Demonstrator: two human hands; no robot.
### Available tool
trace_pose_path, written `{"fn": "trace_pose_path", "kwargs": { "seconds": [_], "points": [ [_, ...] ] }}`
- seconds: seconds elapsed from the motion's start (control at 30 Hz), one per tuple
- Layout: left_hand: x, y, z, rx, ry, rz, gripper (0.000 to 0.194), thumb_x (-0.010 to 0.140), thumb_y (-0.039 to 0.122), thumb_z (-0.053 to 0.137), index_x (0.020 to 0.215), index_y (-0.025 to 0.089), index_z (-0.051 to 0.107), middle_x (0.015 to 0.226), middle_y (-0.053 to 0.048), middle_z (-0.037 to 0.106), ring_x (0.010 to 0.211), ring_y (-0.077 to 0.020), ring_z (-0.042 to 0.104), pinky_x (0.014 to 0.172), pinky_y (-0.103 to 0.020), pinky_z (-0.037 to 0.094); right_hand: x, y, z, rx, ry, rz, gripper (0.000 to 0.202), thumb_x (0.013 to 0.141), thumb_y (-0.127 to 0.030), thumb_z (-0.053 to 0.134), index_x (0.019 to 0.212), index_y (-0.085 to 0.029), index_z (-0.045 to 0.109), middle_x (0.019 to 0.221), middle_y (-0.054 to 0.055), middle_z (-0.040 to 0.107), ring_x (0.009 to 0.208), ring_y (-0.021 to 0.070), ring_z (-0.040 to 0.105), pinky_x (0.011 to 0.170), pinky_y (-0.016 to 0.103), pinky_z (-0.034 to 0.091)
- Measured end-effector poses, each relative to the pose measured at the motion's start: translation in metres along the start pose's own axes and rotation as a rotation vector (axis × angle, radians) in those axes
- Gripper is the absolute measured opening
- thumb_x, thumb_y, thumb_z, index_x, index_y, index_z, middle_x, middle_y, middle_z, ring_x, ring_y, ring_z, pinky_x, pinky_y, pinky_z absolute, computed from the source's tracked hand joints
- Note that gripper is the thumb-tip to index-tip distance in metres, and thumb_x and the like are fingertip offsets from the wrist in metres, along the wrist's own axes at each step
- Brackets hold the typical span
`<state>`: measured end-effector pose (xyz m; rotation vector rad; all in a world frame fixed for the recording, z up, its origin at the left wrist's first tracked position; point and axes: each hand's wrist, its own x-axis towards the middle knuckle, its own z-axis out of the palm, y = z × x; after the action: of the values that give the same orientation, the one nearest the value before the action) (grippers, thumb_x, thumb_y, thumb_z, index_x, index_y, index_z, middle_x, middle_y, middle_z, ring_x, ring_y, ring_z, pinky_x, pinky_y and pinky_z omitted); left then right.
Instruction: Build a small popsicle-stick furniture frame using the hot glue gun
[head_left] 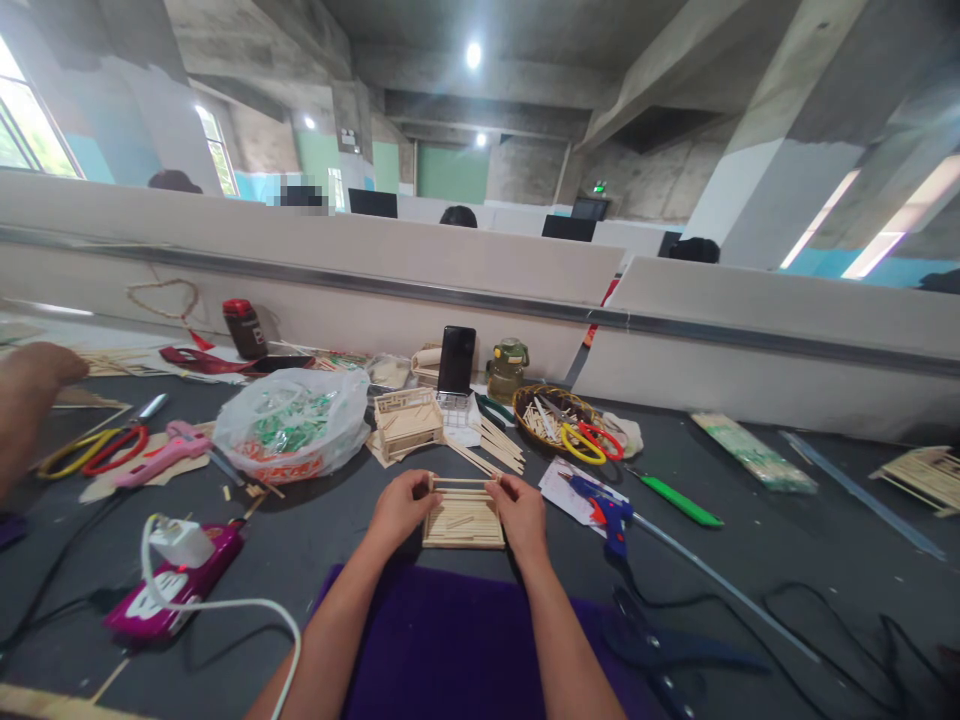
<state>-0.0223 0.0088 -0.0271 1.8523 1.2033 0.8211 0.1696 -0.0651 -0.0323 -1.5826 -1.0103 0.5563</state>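
My left hand (399, 512) and my right hand (520, 512) are closed at the two far corners of a small panel of wooden sticks (463, 537). Between my fingertips a thin wooden stick (466, 484) runs across the panel's far side, one end pinched in each hand. A short loose piece lies on the panel's slats. Beyond my hands stands a small box-like model built of sticks (409, 424), with several loose sticks (501, 446) to its right. A purple mat (450, 640) lies under my forearms.
A blue glue gun (616, 520), green cutter (681, 500) and wicker basket (525, 425) with scissors are on the right. To the left are a plastic bag (345, 410), pink glue gun (180, 450) and purple power strip (196, 590). Another person's hand (30, 400) is at far left.
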Motion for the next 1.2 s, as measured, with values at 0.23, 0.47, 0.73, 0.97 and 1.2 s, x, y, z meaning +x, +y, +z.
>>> {"fn": "trace_pose_path", "kwargs": {
  "seconds": [0.23,0.47,0.73,0.97,1.2],
  "points": [
    [-0.0003,0.0019,-0.0017,0.018,-0.008,0.001,0.016,0.064,0.027,0.064,0.077,0.019,0.068,0.074,0.000,0.068,0.070,-0.0168,0.059,0.068,-0.025,0.045,0.0002,-0.0008,0.0001,0.000,-0.004,-0.004,0.034,0.070,-0.042,0.061,0.085,-0.014,0.073,0.076,0.006,0.072,0.067,0.0191,0.062,0.063,0.025,0.047],
    [-0.0012,0.0051,-0.0030,0.034,-0.013,-0.016,0.016,0.064,0.027,0.064,0.077,0.018,0.069,0.074,0.000,0.068,0.071,-0.0170,0.059,0.068,-0.025,0.045,-0.0003,-0.0016,-0.0007,-0.038,-0.004,0.007,0.036,0.071,-0.043,0.060,0.088,-0.014,0.074,0.077,0.006,0.072,0.069,0.0191,0.062,0.066,0.025,0.047],
    [-0.0010,0.0017,-0.0017,0.012,-0.009,0.015,0.018,0.065,0.028,0.063,0.079,0.018,0.069,0.074,0.000,0.068,0.069,-0.0163,0.059,0.066,-0.024,0.044,0.0010,0.0006,-0.0008,-0.052,-0.020,0.015,0.038,0.072,-0.045,0.060,0.088,-0.013,0.074,0.078,0.006,0.072,0.069,0.0196,0.062,0.066,0.026,0.047],
    [-0.0023,0.0047,-0.0027,0.023,-0.001,0.025,0.017,0.066,0.028,0.062,0.078,0.018,0.070,0.071,0.000,0.067,0.066,-0.0156,0.058,0.064,-0.024,0.043,0.0008,0.0027,0.0004,-0.036,-0.024,0.022,0.037,0.072,-0.044,0.060,0.088,-0.013,0.073,0.078,0.005,0.071,0.070,0.0194,0.062,0.065,0.025,0.046],
    [-0.0015,0.0034,-0.0014,0.020,0.002,0.036,0.025,0.070,0.038,0.060,0.081,0.018,0.070,0.068,0.000,0.065,0.064,-0.0158,0.055,0.061,-0.023,0.041,0.0000,-0.0015,-0.0011,-0.051,-0.019,-0.006,0.035,0.072,-0.043,0.059,0.086,-0.014,0.073,0.078,0.005,0.072,0.069,0.0192,0.062,0.064,0.025,0.046]
  ]
}}
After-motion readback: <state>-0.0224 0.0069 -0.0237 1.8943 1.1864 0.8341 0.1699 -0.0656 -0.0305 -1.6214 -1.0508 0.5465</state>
